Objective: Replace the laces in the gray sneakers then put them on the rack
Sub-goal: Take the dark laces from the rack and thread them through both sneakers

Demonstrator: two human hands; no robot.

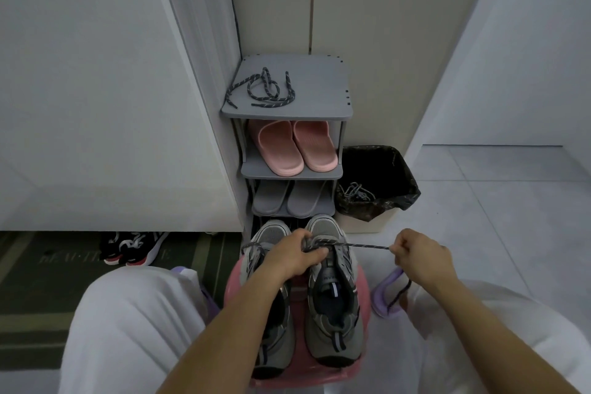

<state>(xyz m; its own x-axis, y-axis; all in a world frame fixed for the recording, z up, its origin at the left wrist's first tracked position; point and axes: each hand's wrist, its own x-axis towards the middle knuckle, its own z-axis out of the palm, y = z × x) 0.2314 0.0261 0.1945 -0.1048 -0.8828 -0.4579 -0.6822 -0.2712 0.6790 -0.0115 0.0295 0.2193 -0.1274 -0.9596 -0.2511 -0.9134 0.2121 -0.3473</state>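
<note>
Two gray sneakers stand side by side on a pink stool (363,281) between my knees, toes toward the rack. My left hand (295,254) pinches a dark speckled lace (361,246) at the front eyelets of the right sneaker (334,313). My right hand (419,254) grips the same lace and holds it taut out to the right; its loose end hangs below that hand. The left sneaker (271,323) lies partly under my left forearm. A second dark lace (262,89) lies coiled on top of the gray shoe rack (319,86).
The rack holds pink slippers (295,147) and gray slippers (287,198) on lower shelves. A bin with a black bag (380,182) holding pale old laces stands right of the rack. Black-and-red shoes (134,248) lie on a dark mat at left. Walls flank the rack.
</note>
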